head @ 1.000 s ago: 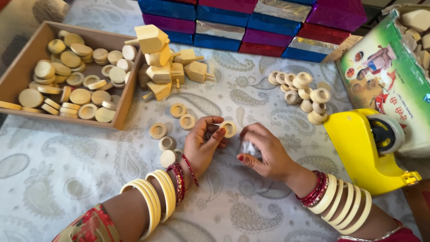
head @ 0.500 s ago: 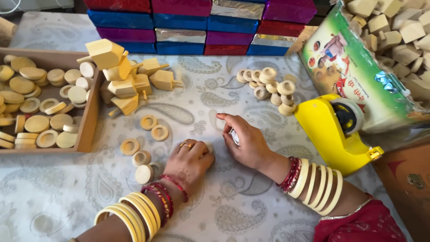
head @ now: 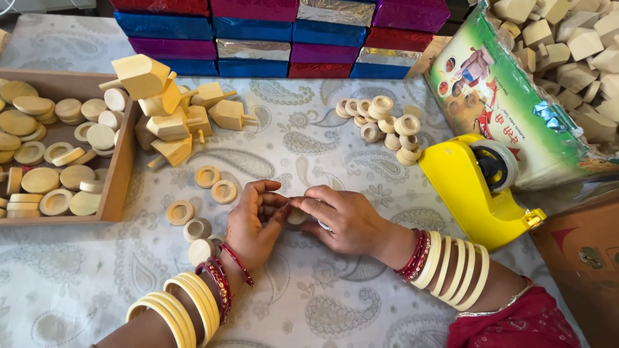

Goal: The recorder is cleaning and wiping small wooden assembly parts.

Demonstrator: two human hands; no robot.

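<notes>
I see my left hand (head: 253, 222) and right hand (head: 342, 219) meeting fingertip to fingertip, together pinching a small wooden disc (head: 296, 217). Left of that disc lie loose wooden rings (head: 216, 183); the yellow tape dispenser (head: 474, 187) stands to its right.

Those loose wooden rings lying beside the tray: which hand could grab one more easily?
Probably the left hand. The loose wooden rings lie just beyond its knuckles, on its own side. The right hand sits farther away and would have to cross over the left.
</notes>
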